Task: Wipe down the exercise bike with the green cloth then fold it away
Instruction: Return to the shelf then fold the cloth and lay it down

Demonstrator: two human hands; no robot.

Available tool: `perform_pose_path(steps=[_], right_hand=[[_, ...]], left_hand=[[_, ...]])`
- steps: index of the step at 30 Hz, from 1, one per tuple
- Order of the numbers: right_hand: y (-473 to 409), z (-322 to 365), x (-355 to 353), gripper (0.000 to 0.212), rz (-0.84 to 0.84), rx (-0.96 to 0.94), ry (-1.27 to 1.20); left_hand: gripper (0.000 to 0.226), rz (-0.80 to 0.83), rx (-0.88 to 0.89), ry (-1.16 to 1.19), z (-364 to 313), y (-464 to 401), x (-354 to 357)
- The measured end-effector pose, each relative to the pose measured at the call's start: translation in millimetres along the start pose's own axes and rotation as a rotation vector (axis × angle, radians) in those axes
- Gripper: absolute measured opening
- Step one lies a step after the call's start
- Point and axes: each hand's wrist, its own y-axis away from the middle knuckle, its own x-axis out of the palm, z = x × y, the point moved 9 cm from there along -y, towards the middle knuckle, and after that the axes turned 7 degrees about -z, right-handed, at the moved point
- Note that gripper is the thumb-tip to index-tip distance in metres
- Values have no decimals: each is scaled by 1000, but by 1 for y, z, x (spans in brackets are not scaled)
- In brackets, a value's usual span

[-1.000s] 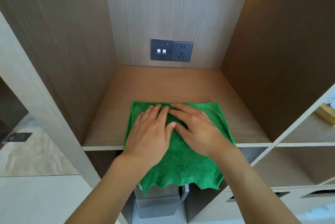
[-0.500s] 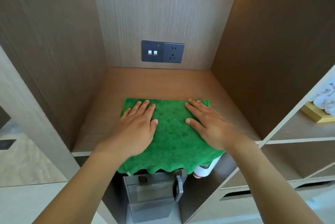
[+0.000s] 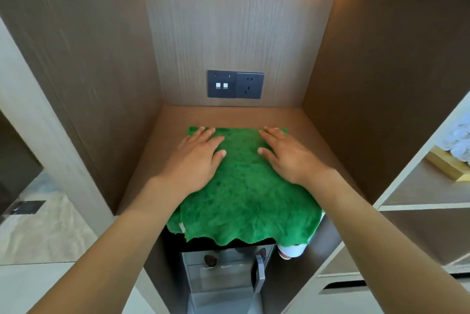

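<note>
The green cloth [image 3: 241,186] lies spread on the wooden shelf [image 3: 229,115] of a cabinet niche, its wavy near edge hanging over the shelf's front. My left hand [image 3: 195,161] rests flat on the cloth's left side, fingers apart. My right hand [image 3: 284,158] presses flat on its right side, fingers reaching the far right corner. A doubled layer with a small tag shows at the cloth's near left corner. The exercise bike is not in view.
A dark switch and socket panel [image 3: 235,84] sits on the niche's back wall. Below the shelf stands a grey metal unit [image 3: 223,273] and a white cup [image 3: 292,250]. On a side shelf to the right lie a gold box [image 3: 447,166] and white towels [image 3: 457,141].
My hands, together at the cloth's middle a second ago, have slid apart to its left and right sides. The view has tilted up, showing more of the niche.
</note>
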Motion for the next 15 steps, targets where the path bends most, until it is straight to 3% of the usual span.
perform_pose_path(steps=[3, 6, 15], right_hand=[[40, 30, -3, 61, -36, -49, -136], [61, 40, 17, 64, 50, -79, -91], [8, 2, 26, 66, 144, -114, 21]], left_hand=[[61, 101, -18, 84, -16, 43, 2], [66, 155, -58, 9, -14, 62, 20], [67, 198, -90, -50, -11, 11, 40]])
